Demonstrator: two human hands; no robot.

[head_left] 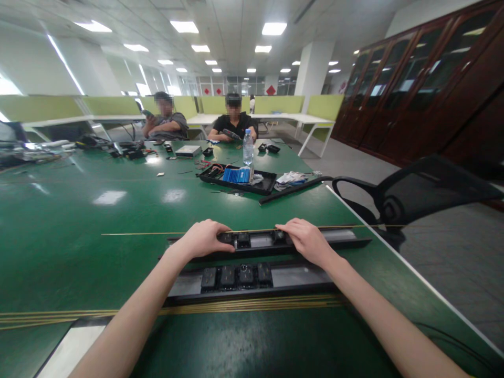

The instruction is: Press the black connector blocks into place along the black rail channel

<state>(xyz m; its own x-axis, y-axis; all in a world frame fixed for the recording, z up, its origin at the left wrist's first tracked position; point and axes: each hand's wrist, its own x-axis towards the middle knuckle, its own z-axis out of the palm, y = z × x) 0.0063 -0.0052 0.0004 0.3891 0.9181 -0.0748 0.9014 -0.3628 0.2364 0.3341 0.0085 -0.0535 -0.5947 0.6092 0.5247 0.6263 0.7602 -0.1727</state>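
Note:
A thin brass rod [252, 231] runs sideways along the far edge of a long black channel [334, 244] that holds several black blocks [243, 240]. Bent around the channel's left part, my left hand [205, 237] has its fingers at the rod and its thumb lower, by the near wall. My right hand [304, 239] is closed farther right, its index fingertip on the rod beside a black block; its thumb is mostly hidden. Nearer to me lies a second black channel [299, 278] with several dark square blocks [227, 276] in a row.
Several more brass rods [252, 304] lie along the near side. Farther back are a black tray [268, 181] with a blue finned part [236, 175], a water bottle [248, 148], a white cloth [290, 179] and a black strip [289, 191]. Two people sit beyond; an office chair [394, 205] stands right.

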